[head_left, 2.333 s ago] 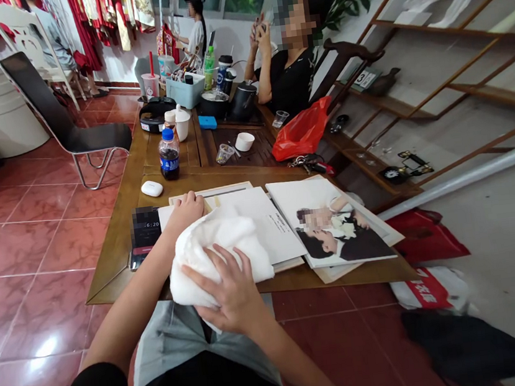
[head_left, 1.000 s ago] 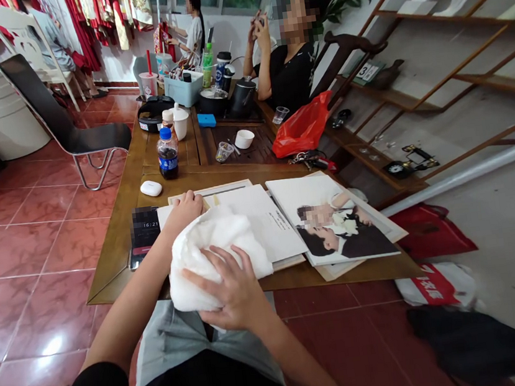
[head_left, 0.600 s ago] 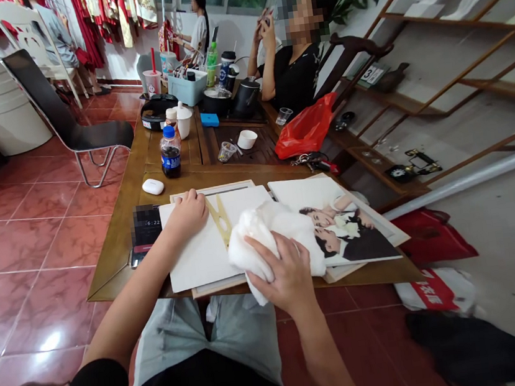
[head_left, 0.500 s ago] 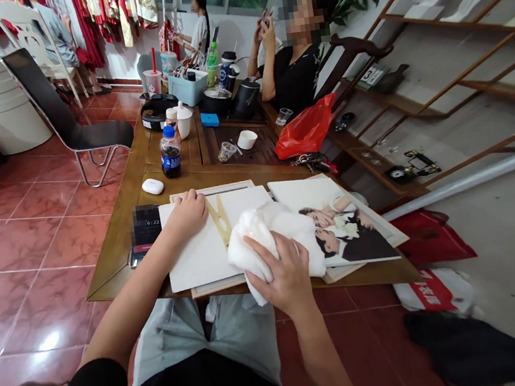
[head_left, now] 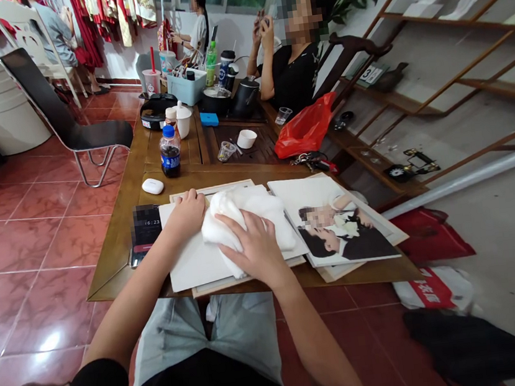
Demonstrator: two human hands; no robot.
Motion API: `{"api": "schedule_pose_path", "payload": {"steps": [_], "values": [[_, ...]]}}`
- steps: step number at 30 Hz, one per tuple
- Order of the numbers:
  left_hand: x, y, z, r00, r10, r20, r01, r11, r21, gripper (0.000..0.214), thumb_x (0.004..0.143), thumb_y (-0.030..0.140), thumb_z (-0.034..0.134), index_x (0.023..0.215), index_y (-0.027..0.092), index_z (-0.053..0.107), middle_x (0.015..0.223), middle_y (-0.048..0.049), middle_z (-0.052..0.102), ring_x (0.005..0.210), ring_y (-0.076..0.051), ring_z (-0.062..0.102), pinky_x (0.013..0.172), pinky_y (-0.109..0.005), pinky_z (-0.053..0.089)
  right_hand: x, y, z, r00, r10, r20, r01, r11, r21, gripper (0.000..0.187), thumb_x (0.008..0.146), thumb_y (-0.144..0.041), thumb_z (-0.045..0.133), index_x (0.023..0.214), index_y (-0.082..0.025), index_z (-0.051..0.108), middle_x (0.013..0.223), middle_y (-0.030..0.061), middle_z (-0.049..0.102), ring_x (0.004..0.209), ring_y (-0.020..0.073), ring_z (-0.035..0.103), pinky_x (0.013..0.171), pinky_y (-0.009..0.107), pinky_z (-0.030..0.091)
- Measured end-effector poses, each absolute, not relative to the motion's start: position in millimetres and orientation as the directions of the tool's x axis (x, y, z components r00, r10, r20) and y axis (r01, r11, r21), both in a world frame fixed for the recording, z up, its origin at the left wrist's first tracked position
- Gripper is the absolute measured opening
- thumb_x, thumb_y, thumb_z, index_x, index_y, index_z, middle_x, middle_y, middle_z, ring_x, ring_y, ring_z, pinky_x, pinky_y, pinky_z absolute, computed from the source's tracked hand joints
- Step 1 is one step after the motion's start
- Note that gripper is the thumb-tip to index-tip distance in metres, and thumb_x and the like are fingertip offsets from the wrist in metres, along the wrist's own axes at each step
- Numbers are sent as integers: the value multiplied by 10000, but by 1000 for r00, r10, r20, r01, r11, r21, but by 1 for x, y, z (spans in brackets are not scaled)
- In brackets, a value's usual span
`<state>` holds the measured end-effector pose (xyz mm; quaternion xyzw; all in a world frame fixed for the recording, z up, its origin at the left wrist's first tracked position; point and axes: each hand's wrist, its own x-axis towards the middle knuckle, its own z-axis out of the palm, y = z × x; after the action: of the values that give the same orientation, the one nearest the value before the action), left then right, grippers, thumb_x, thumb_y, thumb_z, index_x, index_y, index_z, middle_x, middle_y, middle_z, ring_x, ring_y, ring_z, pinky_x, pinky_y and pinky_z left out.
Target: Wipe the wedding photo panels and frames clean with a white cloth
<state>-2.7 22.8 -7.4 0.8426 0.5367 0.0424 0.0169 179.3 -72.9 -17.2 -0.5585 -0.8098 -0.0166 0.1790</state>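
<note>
My right grip [head_left: 256, 241] is clenched on a crumpled white cloth [head_left: 242, 220], pressing it against a flat white board [head_left: 189, 251]. My left grip [head_left: 188, 213] rests open on that board's far edge.

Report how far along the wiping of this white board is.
Done: the bare part of the white board looks clean. In hand: the right hand presses a white cloth onto it, and the left hand rests at its far edge. Left: the photo panel lies to the right, with the cloth not on it.
</note>
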Motion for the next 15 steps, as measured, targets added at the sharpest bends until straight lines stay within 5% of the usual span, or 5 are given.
{"api": "schedule_pose_path", "payload": {"steps": [15], "values": [[-5,23,-10,422,905,63,900,-426,90,321,1039,226,393,1224,76,609,1233,-235,619,1202,-361,569,1008,-496,449,177,-55,-19,-247,904,348,925,327,-194,542,1004,-502,497,1530,-371,496,1438,142,525,1356,331,466,1118,563,342]]}}
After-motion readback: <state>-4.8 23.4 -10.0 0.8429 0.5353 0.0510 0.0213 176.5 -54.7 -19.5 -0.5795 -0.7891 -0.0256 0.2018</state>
